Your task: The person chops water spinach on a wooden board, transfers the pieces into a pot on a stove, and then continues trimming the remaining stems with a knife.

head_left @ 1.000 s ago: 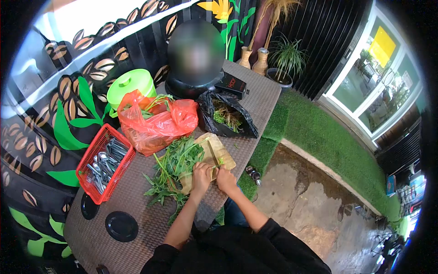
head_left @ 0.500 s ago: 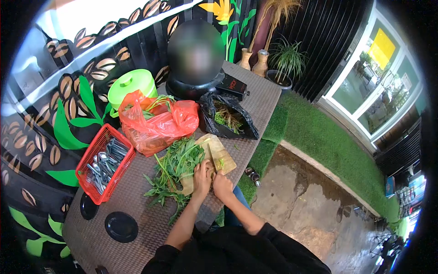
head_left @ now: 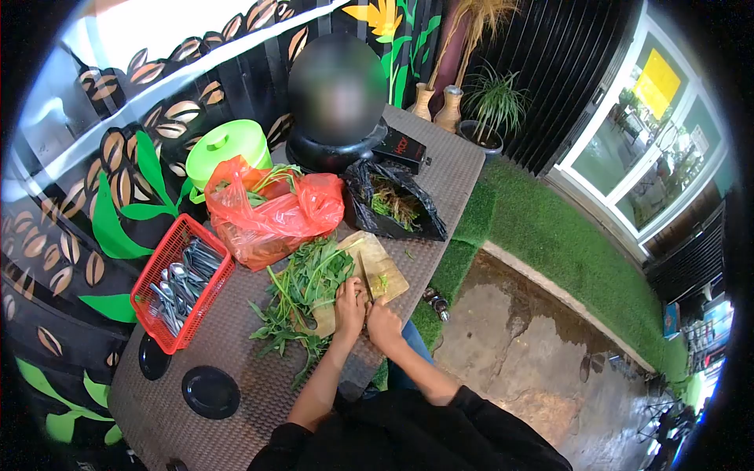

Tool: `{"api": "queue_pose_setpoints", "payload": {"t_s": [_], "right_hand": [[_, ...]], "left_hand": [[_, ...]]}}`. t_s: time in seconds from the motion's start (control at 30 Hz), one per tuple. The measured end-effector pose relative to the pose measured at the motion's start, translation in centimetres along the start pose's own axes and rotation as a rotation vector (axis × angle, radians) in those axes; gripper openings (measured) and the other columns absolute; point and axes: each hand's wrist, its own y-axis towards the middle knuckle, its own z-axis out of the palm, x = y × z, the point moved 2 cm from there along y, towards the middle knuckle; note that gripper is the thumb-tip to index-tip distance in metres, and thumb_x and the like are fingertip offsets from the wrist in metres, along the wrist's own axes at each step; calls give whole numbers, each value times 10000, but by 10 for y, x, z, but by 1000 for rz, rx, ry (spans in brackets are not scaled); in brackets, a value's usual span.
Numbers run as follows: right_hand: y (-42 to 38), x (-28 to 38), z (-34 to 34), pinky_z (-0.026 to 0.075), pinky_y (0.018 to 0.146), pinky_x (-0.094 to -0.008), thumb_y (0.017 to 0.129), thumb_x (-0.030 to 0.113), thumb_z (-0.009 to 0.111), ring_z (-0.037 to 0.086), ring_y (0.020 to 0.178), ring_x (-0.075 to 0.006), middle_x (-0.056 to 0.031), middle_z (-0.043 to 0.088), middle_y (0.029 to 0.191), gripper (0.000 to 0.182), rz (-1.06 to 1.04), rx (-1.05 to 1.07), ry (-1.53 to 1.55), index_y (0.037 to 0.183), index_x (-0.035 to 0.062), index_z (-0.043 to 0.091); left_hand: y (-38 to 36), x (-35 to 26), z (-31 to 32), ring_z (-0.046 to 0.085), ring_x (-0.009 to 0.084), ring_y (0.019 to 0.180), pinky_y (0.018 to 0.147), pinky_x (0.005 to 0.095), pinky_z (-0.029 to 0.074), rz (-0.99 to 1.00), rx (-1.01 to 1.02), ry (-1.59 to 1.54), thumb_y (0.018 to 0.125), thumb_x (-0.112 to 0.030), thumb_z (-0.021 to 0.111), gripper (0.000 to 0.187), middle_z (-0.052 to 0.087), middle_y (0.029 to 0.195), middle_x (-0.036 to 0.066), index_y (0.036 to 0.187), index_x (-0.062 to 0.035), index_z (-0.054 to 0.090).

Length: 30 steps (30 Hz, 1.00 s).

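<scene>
A bunch of green leafy stems [head_left: 300,292] lies across a wooden cutting board [head_left: 382,264] on the woven grey table [head_left: 236,345]. My left hand [head_left: 348,303] presses down on the stems at the board's near side. Right beside it, my right hand [head_left: 383,322] grips the handle of a knife [head_left: 364,275], whose blade points away from me over the board. The two hands almost touch. A few cut green bits lie on the board next to the blade.
A red plastic bag [head_left: 271,210] with greens and a black bag [head_left: 397,206] of scraps sit behind the board. A red basket [head_left: 179,280] holds cutlery at left. A green lidded tub [head_left: 225,145], black round dishes [head_left: 210,390] and a black box [head_left: 398,145] also stand here.
My right hand drew the knife back toward me and closer to my left hand; the blade now sits lower on the board. The greens shifted slightly.
</scene>
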Motion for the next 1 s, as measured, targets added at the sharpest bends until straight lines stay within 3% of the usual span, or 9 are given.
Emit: {"api": "queue_pose_setpoints", "payload": {"t_s": [0.23,0.5,0.7,0.93,1.0], "right_hand": [[11,-16,-5,521,566,-458,932,310,416,636,636,-389,-218,627,670,344,-125,-67,-61,975,-29,457],[19,-21,-26,512,669,-484,932,330,409,629,752,-424,-264,625,762,362,-153,24,6,964,-24,478],[15,-17,-3,513,654,-481,934,328,402,628,769,-424,-276,622,816,364,-65,52,-55,974,-28,467],[17,-15,-3,523,641,-473,914,285,431,644,744,-396,-249,635,780,315,-127,19,17,969,-24,467],[15,-12,2,525,636,-471,915,284,432,647,754,-389,-245,638,792,326,-103,-2,-13,976,-33,477]], "left_hand": [[-3,1,-4,565,324,837,756,418,419,66,33,73,771,60,561,295,606,837,135,1043,-26,485],[13,-9,-2,617,278,815,706,374,477,-87,165,-90,757,92,565,341,615,832,142,1068,-26,491],[9,-1,5,616,280,777,677,363,480,12,103,-51,740,118,553,343,590,801,144,1048,-17,484],[7,-5,2,570,320,819,759,418,433,-88,103,-79,769,69,539,304,580,816,146,1043,-44,474],[7,-7,1,587,289,776,698,382,453,-2,84,-23,750,86,554,264,569,822,148,984,-14,482]]}}
